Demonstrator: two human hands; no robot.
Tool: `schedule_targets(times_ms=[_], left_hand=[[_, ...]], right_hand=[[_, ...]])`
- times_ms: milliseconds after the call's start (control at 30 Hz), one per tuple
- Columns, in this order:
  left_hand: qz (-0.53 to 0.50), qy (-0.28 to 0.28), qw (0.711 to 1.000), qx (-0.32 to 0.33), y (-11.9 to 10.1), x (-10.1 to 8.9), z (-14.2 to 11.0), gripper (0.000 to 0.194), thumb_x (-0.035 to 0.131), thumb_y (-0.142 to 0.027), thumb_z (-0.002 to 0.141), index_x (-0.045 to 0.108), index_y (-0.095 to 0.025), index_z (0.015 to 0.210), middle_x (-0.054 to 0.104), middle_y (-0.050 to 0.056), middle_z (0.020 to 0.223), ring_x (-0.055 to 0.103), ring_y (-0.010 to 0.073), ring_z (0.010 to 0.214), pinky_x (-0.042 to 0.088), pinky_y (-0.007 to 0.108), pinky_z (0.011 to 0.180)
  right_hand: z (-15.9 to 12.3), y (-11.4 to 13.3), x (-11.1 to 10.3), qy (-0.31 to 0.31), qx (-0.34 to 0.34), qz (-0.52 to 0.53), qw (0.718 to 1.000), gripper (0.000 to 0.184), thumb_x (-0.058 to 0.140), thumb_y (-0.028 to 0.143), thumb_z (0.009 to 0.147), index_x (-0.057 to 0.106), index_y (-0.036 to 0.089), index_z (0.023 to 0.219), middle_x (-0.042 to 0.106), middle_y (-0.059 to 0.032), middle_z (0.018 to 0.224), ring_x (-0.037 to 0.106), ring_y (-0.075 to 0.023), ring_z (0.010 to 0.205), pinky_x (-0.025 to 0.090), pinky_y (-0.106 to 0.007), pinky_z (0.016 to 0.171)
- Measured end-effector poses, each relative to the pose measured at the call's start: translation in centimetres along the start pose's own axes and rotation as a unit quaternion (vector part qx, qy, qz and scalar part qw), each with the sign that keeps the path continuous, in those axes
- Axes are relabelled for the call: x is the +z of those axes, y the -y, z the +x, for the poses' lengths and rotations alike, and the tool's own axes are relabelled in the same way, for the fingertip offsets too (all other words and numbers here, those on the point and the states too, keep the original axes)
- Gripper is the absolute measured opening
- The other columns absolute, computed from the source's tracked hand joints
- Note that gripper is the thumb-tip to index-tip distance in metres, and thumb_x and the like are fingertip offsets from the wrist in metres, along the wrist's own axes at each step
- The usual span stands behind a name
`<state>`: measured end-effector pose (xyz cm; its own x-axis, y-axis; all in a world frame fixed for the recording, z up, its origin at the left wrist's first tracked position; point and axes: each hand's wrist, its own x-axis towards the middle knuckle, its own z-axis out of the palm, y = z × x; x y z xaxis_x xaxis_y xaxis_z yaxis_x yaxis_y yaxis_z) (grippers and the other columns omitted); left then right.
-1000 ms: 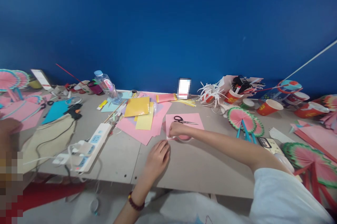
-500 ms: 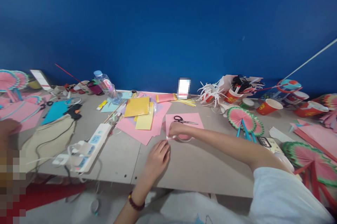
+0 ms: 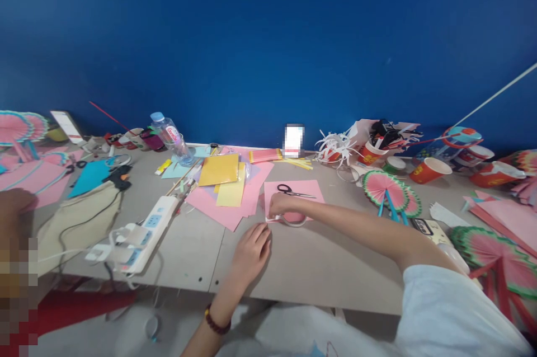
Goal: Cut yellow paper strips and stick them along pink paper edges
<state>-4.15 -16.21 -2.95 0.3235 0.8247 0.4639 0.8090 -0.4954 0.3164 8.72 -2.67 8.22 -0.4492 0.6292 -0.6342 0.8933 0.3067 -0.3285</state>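
Observation:
A sheet of pink paper [image 3: 315, 189] lies on the table before me. My right hand [image 3: 282, 206] is at its left edge, with fingers bent down and closed. What they pinch, if anything, is too small and hidden to tell. Beneath my right wrist lies a roll of tape [image 3: 297, 224], partly covered by the forearm. Black-handled scissors [image 3: 300, 195] rest on the sheet, just behind that wrist. My left hand [image 3: 250, 253] lies palm down on the table, its fingers stretched towards the sheet's near left corner. Nothing shows in it.
Pink sheets with a yellow pack [image 3: 218, 170] lie left of centre. Further left are a power strip [image 3: 151, 228], a bottle [image 3: 170, 136] and a person's hand [image 3: 15, 201]. Paper cups [image 3: 430, 170], a watermelon-patterned paper fan [image 3: 384, 189] and a phone [image 3: 432, 228] stand or lie to the right.
Both hands keep almost the same place and pose. The view has shifted very slightly, and the other person's hand at the left edge has moved a little.

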Motion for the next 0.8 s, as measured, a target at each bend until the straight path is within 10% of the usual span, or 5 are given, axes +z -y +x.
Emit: schedule_targets(times_ms=[800], left_hand=[[0.003, -0.001, 1.0, -0.031, -0.09, -0.13, -0.01, 0.03, 0.048, -0.014, 0.086, 0.056, -0.019, 0.114, 0.06, 0.011, 0.114, 0.058, 0.0231, 0.108, 0.051, 0.039, 0.092]], right_hand=[[0.3, -0.26, -0.09, 0.016, 0.006, 0.0, 1.0, 0.01, 0.063, 0.023, 0.068, 0.061, 0.015, 0.063, 0.059, -0.0013, 0.065, 0.05, -0.0118, 0.057, 0.034, -0.022, 0.048]])
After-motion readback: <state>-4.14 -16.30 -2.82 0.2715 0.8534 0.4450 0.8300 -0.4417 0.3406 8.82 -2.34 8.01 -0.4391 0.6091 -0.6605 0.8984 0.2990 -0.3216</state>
